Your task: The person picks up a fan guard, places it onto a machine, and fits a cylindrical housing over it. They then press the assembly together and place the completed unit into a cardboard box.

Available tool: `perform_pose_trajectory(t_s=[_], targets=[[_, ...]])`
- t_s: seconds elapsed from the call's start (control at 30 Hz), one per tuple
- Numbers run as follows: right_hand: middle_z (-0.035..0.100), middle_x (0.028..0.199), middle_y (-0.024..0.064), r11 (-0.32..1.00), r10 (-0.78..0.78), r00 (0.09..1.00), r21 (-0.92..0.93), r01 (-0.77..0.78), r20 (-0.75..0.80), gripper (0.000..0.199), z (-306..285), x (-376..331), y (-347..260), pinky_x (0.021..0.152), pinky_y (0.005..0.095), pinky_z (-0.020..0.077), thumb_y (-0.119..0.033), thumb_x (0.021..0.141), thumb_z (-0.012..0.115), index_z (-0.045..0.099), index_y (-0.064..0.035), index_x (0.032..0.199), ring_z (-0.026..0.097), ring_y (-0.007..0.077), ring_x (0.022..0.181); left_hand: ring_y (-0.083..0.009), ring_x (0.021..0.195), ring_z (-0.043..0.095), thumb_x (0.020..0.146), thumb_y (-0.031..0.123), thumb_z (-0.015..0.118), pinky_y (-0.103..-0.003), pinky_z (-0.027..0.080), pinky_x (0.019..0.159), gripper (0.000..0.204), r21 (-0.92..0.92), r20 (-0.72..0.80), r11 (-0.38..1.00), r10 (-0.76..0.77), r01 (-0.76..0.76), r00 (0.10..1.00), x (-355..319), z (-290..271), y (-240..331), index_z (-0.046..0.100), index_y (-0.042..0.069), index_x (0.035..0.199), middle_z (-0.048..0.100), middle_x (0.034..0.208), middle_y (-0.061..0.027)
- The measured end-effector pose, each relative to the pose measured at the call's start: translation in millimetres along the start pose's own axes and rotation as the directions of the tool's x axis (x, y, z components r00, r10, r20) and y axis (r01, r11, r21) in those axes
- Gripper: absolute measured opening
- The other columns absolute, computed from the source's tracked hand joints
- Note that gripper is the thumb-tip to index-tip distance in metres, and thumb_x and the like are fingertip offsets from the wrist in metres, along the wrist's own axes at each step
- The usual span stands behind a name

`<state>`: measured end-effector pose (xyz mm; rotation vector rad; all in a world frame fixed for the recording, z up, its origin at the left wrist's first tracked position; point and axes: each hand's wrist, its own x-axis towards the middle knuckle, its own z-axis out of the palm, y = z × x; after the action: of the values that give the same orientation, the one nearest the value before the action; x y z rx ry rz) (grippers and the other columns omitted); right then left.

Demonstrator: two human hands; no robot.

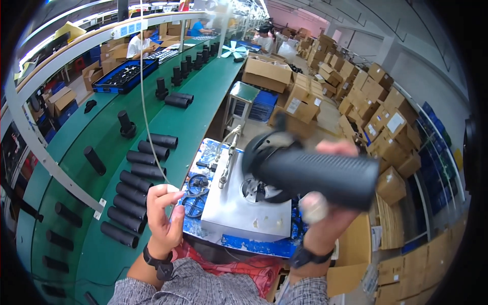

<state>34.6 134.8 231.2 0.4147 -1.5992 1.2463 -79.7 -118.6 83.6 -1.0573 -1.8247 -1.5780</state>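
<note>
Holding: my right hand [325, 223] is wrapped around a black ribbed cylindrical handle housing [315, 175], thumb on top, fingers closed beneath it.
Long axis: the housing lies nearly level, tilted slightly down to my right; its round flanged end faces left toward the grey metal fixture block [244, 208], its plain end points right toward the stacked cartons.
Place: the housing hangs just above the fixture block's right edge, near the round socket [254, 189] in its top.
Left hand: my left hand [165, 213] is loosely curled, thumb and forefinger pinched near each other; whether anything small sits between them I cannot tell. It hovers just left of the fixture block, at the belt's edge.
Belt: a green conveyor belt [203, 96] runs away left of the fixture block, carrying a row of black tubes [134, 190] lying side by side.
Tray: a blue parts tray [124, 76] lies far up the belt.
Packages: brown cardboard cartons [376, 101], some with white rectangular labels, are stacked right of the fixture block; one open carton [267, 73] stands beyond it.
</note>
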Motion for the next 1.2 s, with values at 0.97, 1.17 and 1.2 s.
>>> perform_pose_trajectory(t_s=[0.97, 1.17, 1.2], targets=[[0.067, 0.116, 0.0089, 0.932, -0.225, 0.447, -0.325, -0.159, -0.866, 0.065, -137.4, -123.5, -54.5, 0.086, 0.0424, 0.0588, -0.061, 0.102, 0.057, 0.056, -0.0037, 0.134, 0.069, 0.0243, 0.097, -0.0416, 0.132, 0.058, 0.082, 0.006, 0.075, -0.062, 0.059, 0.099, 0.078, -0.706, 0.262, 0.352, -0.676, 0.614, 0.689, -110.8, -23.2, -44.7, 0.038, 0.019, 0.150, 0.052, 0.143, -0.0152], [0.068, 0.111, 0.0116, 0.703, 0.650, 0.716, 0.561, -0.437, -0.257, 0.056, -145.3, -193.4, 20.7, 0.080, 0.0414, 0.0617, -0.051, 0.100, 0.067, 0.056, -0.0046, 0.130, 0.071, 0.0240, 0.092, -0.0438, 0.123, 0.065, 0.088, 0.004, 0.061, -0.066, 0.058, 0.100, 0.061, -0.766, 0.344, -0.047, -0.872, 0.641, 0.347, -152.9, -52.6, -116.8, 0.045, 0.014, 0.147, 0.059, 0.137, -0.0184], [0.069, 0.108, 0.0103, 0.708, 0.686, 0.721, 0.311, -0.634, -0.094, 0.051, -112.0, -193.6, 31.2, 0.074, 0.0414, 0.0615, -0.045, 0.095, 0.075, 0.060, -0.0063, 0.124, 0.072, 0.0230, 0.083, -0.0442, 0.121, 0.066, 0.089, 0.004, 0.059, -0.066, 0.058, 0.100, 0.059, -0.782, 0.367, -0.105, -0.875, 0.615, 0.317, -153.9, -48.3, -129.0, 0.047, 0.012, 0.146, 0.060, 0.136, -0.0193]])
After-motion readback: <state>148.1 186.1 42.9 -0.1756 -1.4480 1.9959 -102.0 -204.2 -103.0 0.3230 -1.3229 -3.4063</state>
